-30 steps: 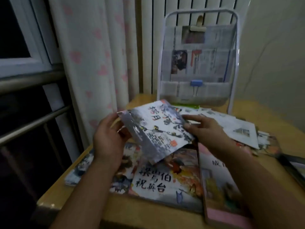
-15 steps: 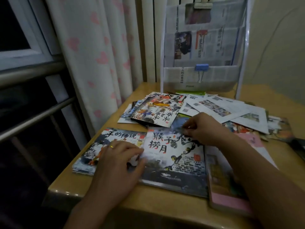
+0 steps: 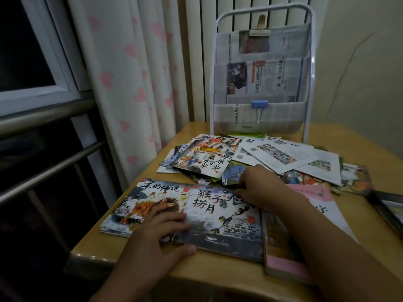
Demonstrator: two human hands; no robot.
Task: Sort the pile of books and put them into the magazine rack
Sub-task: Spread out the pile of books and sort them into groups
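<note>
The monkey picture book (image 3: 222, 223) lies flat at the table's front, overlapping a dragon-cover book (image 3: 148, 201) on its left. My left hand (image 3: 157, 243) rests flat on its near left corner, thumb along the front edge. At the book's far edge, my right hand (image 3: 261, 188) has its fingers curled on that edge. Behind them lies a loose pile of picture books (image 3: 207, 158) and white printed sheets (image 3: 281, 153). The white magazine rack (image 3: 310, 83) stands upright at the back, its pockets lined with newspaper.
A pink book (image 3: 281, 253) lies under my right forearm, overhanging the table's front edge (image 3: 218, 269). A dark framed object (image 3: 388, 205) sits at the right edge. A blue binder clip (image 3: 259, 104) hangs on the rack. A curtain (image 3: 130, 83) and window rails stand to the left.
One second ago both hands held the monkey book in the air. It now lies flat on the front stack, and both hands stay on it.
</note>
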